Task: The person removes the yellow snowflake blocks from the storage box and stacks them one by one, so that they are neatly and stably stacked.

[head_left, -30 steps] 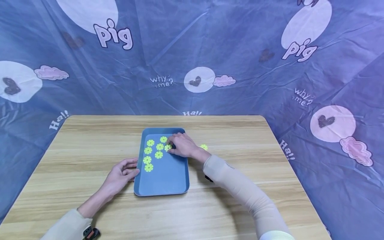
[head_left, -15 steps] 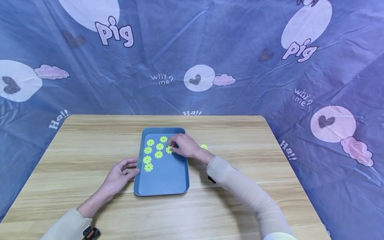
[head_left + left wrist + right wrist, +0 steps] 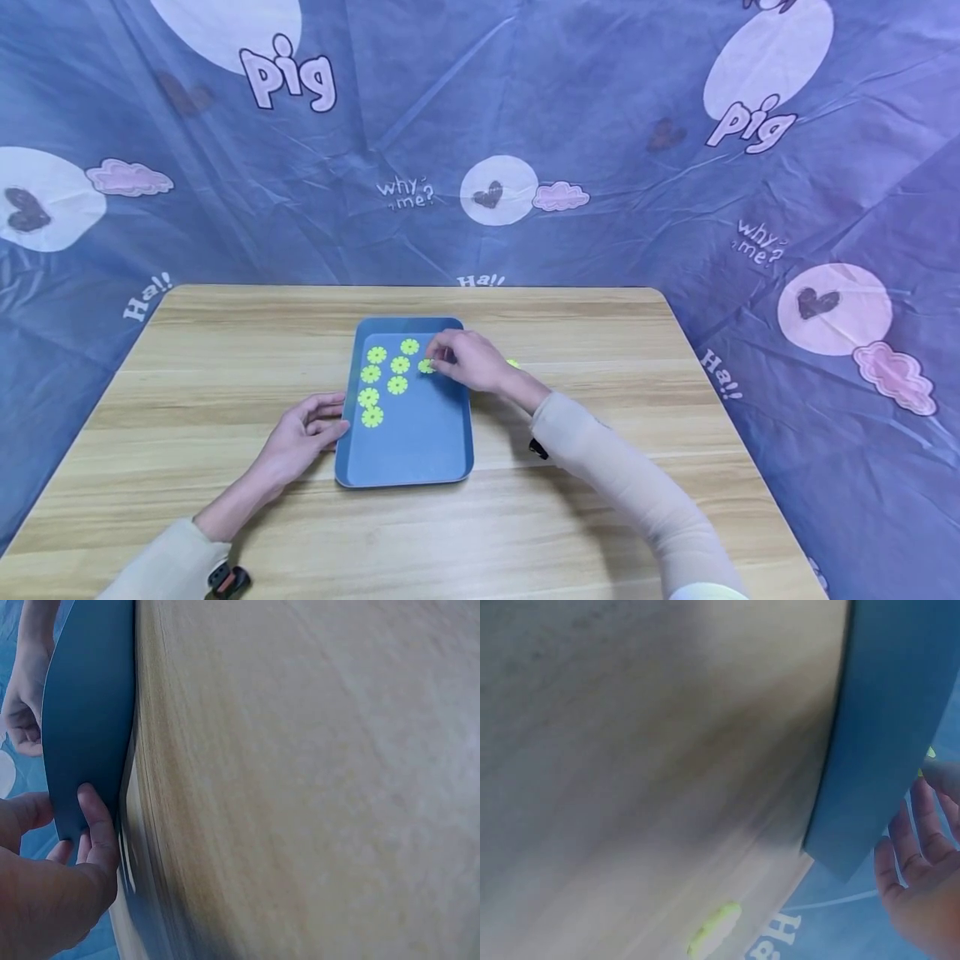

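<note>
Head view: your right hand [image 3: 471,362] is nearly closed, thumb and fingertip pinching one yellow-green disc [image 3: 425,366] at the upper right of the blue tray [image 3: 412,454]; can't tell if it touches the floor. Your left hand [image 3: 296,433], fingers bent, grips the tray's left wall, thumb at rim. Seven more discs [image 3: 401,365] lie left and centre; a stray disc [image 3: 714,928] sits on the wooden table [image 3: 600,358], right of the tray.

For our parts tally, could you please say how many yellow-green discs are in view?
9: four discs along the left side of the tray, three in its middle, one at the right hand, one on the table, partly behind the right wrist. The hand may hide others.
</note>
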### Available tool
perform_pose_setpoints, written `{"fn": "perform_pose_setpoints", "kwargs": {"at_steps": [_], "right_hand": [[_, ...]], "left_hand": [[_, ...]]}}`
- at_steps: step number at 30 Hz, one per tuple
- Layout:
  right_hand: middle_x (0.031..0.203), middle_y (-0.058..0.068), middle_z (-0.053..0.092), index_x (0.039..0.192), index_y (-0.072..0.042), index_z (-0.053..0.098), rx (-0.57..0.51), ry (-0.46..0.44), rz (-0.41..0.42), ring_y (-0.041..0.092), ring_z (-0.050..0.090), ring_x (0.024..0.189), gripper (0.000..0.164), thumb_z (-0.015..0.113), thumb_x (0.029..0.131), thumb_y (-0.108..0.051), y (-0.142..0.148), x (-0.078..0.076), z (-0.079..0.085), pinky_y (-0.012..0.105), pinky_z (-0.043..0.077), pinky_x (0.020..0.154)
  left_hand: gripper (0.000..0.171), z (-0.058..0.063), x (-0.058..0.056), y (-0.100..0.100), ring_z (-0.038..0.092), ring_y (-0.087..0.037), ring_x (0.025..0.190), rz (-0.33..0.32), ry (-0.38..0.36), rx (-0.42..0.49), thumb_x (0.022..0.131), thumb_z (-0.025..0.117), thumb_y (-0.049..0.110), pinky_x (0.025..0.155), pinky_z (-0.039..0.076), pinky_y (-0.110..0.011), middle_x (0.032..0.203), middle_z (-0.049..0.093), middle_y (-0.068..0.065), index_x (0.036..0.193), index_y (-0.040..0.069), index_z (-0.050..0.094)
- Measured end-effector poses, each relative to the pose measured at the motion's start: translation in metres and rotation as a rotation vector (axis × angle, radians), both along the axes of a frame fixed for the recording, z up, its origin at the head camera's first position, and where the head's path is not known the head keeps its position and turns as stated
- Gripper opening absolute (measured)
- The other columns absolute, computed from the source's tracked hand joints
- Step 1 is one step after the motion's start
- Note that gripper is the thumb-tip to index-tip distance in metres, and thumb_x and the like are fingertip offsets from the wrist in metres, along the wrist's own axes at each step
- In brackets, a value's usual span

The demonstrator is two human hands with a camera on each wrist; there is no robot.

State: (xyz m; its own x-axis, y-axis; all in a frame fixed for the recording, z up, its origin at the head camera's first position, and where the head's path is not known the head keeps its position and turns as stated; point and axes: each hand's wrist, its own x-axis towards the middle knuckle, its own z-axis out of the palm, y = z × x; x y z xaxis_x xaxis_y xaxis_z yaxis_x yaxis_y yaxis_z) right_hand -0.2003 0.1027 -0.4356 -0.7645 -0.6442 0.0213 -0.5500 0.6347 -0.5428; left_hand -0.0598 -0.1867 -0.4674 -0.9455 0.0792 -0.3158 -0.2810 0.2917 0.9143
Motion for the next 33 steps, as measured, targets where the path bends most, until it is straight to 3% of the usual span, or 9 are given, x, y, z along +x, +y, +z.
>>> {"fn": "perform_pose_setpoints", "kwargs": {"at_steps": [17,33], "right_hand": [[0.093,0.004,0.075,0.107,-0.01,0.075,-0.26,-0.069,-0.104,0.014,0.065,0.087,0.01,0.074,0.097,-0.01,0.036,0.0,0.009,0.026,0.057,0.082],[0.094,0.014,0.074,0.106,0.0,0.073,-0.399,-0.186,-0.296,0.013,0.062,0.079,0.013,0.075,0.094,-0.005,0.082,0.0,0.005,0.02,0.054,0.071]], "left_hand": [[0.055,0.003,-0.005,-0.002,0.071,-0.024,0.113,-0.009,-0.003,0.001,0.104,0.066,0.01,0.084,0.065,-0.022,0.147,0.057,-0.03,0.153,-0.003,0.045],[0.055,0.005,-0.006,-0.003,0.07,-0.025,0.115,-0.01,-0.009,0.0,0.104,0.066,0.01,0.084,0.064,-0.022,0.146,0.057,-0.03,0.153,-0.003,0.045]]}}
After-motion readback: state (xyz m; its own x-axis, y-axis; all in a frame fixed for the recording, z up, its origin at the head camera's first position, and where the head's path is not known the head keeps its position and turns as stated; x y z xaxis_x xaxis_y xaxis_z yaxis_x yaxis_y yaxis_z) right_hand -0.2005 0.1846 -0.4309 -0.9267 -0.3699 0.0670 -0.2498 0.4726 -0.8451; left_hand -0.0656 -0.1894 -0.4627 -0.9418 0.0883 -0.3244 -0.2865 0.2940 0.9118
